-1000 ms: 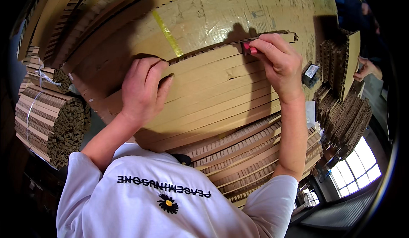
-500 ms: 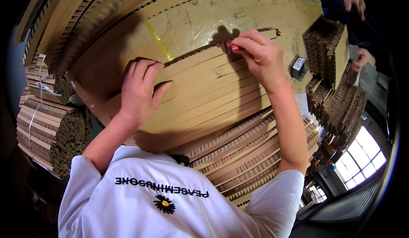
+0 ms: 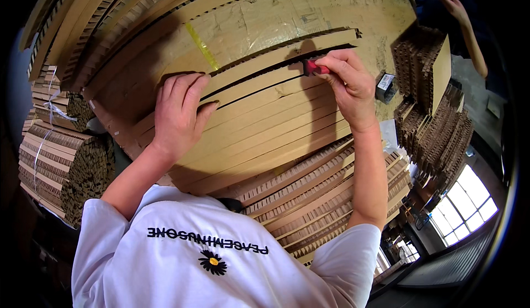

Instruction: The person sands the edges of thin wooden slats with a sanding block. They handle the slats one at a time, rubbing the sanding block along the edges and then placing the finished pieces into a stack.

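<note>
Before me lies a honeycomb cardboard panel (image 3: 265, 126) divided into long, narrow strips. My left hand (image 3: 179, 109) rests on its far left part, fingers and thumb apart, pressing down with nothing gripped. In my right hand (image 3: 350, 84), pinched between thumb and fingers, is a small red and black cutter (image 3: 316, 68); its black end meets the panel near the far right edge, and its blade cannot be made out. Just beyond it, a loose cardboard strip (image 3: 287, 51) lies apart from the panel, with a dark gap between them.
Curved honeycomb strips (image 3: 99, 26) are stacked at the far left; tied bundles (image 3: 49, 156) stand nearer. More strips (image 3: 314, 197) lie close to my body. At right are a small dark box (image 3: 385, 87) and cardboard stacks (image 3: 422, 65). Another person's arm (image 3: 466, 26) reaches in there.
The far strip has come away from the panel, opening a dark gap. My right hand with the cutter has shifted slightly right and nearer. The left hand stays almost in place.
</note>
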`<act>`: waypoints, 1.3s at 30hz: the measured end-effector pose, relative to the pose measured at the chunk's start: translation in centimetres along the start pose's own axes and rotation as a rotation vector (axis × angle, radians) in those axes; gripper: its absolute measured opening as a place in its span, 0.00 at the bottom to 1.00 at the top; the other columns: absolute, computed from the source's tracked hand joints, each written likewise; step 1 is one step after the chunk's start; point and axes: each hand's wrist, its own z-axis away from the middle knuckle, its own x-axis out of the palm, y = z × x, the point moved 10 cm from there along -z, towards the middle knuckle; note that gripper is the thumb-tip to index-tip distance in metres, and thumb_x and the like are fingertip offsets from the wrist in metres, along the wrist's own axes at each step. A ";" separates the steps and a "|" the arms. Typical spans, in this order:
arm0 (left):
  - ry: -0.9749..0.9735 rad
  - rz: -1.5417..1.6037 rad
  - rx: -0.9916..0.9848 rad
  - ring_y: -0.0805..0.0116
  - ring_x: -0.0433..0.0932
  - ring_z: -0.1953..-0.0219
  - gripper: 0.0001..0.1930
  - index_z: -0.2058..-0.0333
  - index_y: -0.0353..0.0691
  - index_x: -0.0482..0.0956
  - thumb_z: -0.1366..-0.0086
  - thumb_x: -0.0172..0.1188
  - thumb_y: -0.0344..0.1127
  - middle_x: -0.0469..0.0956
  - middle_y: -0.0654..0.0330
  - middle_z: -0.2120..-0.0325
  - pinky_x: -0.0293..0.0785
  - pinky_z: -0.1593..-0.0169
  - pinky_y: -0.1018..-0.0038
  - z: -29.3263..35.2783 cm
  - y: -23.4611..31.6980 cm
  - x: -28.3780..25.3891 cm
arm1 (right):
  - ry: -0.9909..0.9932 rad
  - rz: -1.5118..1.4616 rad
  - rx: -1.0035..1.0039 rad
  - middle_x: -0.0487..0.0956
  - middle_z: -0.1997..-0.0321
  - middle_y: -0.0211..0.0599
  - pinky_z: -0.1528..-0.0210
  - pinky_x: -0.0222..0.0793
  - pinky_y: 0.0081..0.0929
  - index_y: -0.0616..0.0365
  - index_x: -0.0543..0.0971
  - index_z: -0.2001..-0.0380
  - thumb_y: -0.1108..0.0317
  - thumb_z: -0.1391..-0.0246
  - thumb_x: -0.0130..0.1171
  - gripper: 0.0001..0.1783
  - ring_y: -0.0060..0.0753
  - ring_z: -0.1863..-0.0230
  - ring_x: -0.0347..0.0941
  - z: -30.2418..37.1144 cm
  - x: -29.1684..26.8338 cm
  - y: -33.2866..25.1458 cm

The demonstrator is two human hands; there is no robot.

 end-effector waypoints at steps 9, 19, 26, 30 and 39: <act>0.013 0.002 0.060 0.49 0.77 0.52 0.22 0.47 0.47 0.84 0.42 0.71 0.27 0.78 0.50 0.52 0.75 0.51 0.60 0.0 0.5 0.0 | -0.078 0.171 -0.042 0.83 0.63 0.32 0.66 0.78 0.26 0.54 0.86 0.62 0.78 0.49 0.72 0.11 0.35 0.68 0.82 -0.2 1.0 -0.2; 0.021 -0.005 0.057 0.49 0.78 0.53 0.21 0.49 0.48 0.85 0.42 0.71 0.27 0.79 0.50 0.53 0.76 0.53 0.60 -0.1 0.5 0.1 | -0.098 0.218 -0.048 0.84 0.63 0.30 0.67 0.78 0.28 0.51 0.86 0.62 0.75 0.51 0.73 0.12 0.36 0.67 0.82 -0.6 1.3 -0.3; 0.000 -0.003 0.056 0.47 0.78 0.52 0.21 0.49 0.46 0.85 0.43 0.71 0.26 0.79 0.49 0.52 0.76 0.52 0.59 -0.3 0.4 0.2 | -0.095 0.325 -0.125 0.84 0.63 0.31 0.66 0.78 0.29 0.52 0.86 0.63 0.76 0.53 0.74 0.12 0.38 0.65 0.83 -0.5 1.6 -1.2; -0.077 0.041 0.038 0.45 0.77 0.50 0.25 0.46 0.45 0.83 0.45 0.71 0.25 0.77 0.47 0.48 0.76 0.49 0.57 -0.3 0.2 0.3 | -0.120 0.344 -0.087 0.84 0.61 0.34 0.65 0.78 0.27 0.54 0.87 0.62 0.77 0.51 0.73 0.12 0.37 0.65 0.83 -0.6 2.0 -0.8; -0.238 0.056 0.132 0.43 0.76 0.47 0.31 0.41 0.40 0.77 0.46 0.71 0.24 0.74 0.45 0.44 0.76 0.46 0.54 -0.6 0.4 0.1 | -0.095 0.355 -0.035 0.84 0.63 0.33 0.64 0.77 0.28 0.53 0.85 0.63 0.76 0.50 0.72 0.10 0.37 0.63 0.82 -0.6 1.7 -0.5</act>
